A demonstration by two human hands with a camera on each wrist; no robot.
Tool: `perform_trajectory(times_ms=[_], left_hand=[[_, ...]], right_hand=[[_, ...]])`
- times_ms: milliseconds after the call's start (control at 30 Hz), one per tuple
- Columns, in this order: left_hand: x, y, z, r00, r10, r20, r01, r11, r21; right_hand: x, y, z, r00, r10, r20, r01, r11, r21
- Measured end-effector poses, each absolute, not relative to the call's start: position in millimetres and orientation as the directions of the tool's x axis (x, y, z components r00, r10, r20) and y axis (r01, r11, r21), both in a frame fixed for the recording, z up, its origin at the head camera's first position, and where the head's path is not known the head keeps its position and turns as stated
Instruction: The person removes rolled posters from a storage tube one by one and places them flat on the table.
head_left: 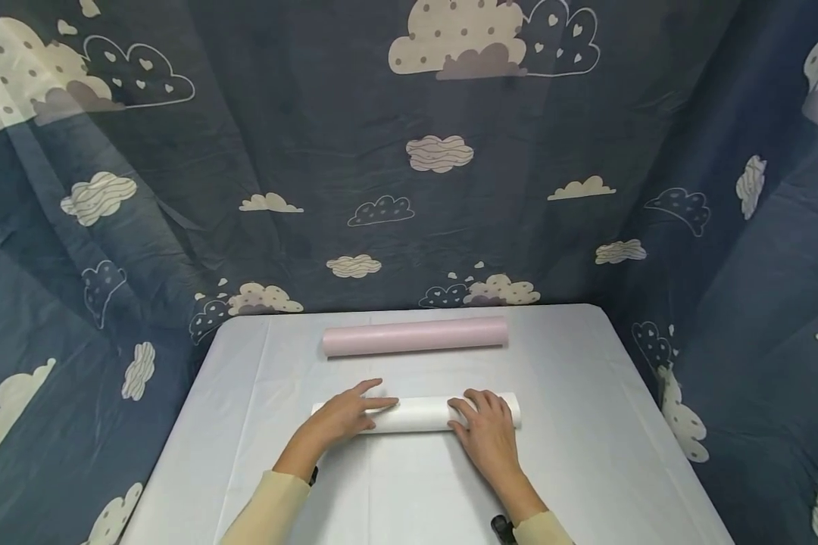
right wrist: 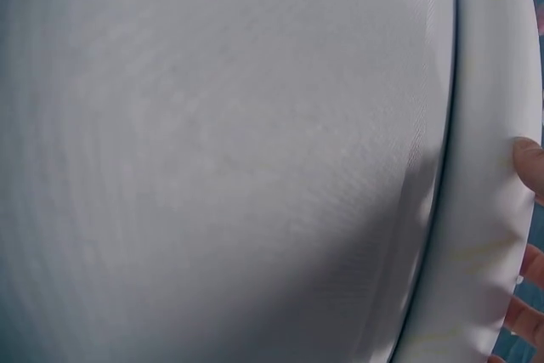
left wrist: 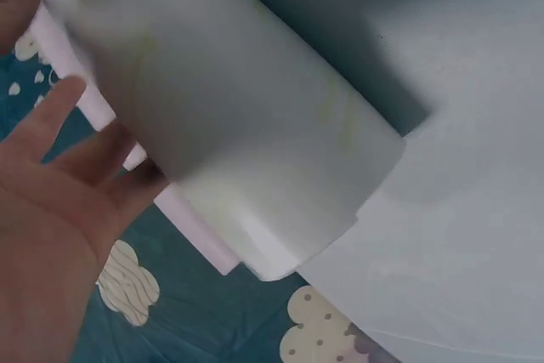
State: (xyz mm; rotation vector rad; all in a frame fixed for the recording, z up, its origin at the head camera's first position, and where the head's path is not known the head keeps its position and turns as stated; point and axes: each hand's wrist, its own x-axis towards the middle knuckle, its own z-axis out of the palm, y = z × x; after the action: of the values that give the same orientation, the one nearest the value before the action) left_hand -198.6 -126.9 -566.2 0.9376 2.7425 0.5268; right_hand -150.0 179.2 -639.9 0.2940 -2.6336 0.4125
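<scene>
Smooth white cylindrical roll [head_left: 416, 415] lies left-to-right beneath both hands, on white-covered table [head_left: 586, 454]. Left hand [head_left: 341, 416] spread, touching its left part; right hand [head_left: 488, 435], fingers apart, slightly bent, rests toward right end. Pale pink cylindrical roll [head_left: 416, 337] farther.

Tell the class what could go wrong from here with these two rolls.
The white roll is round, so it could roll if let go. Uneven pressure might skew it: the left hand touches it with fingers spread, while the right hand has fingers bent over it. Pushed forward, it might bump the pink roll lying near the far edge of the table.
</scene>
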Motion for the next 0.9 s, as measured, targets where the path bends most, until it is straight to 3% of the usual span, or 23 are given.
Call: perform_trajectory(times_ms=[233, 500, 667, 767, 900], left_hand=[[-193, -120, -566, -0.773, 0.621, -0.130, 0.569, 0.769, 0.289], [-176, -107, -562, -0.813, 0.556, -0.172, 0.496, 0.817, 0.295], [-159, -99, -562, -0.838, 0.515, -0.180, 0.443, 0.834, 0.328], [-149, -96, -562, -0.843, 0.516, -0.156, 0.436, 0.823, 0.364], [-135, -89, -565, -0.867, 0.475, -0.149, 0.366, 0.812, 0.454]], right_hand=[[-156, 181, -635, -0.877, -0.181, 0.445, -0.307, 0.924, -0.228], [-171, 182, -636, -0.874, -0.166, 0.457, -0.306, 0.918, -0.253], [-169, 172, -633, -0.937, -0.018, 0.349, -0.207, 0.833, -0.513], [-164, 163, -631, -0.964, 0.083, 0.254, -0.126, 0.695, -0.707], [-159, 150, -629, -0.972, 0.174, 0.158, -0.047, 0.512, -0.858]])
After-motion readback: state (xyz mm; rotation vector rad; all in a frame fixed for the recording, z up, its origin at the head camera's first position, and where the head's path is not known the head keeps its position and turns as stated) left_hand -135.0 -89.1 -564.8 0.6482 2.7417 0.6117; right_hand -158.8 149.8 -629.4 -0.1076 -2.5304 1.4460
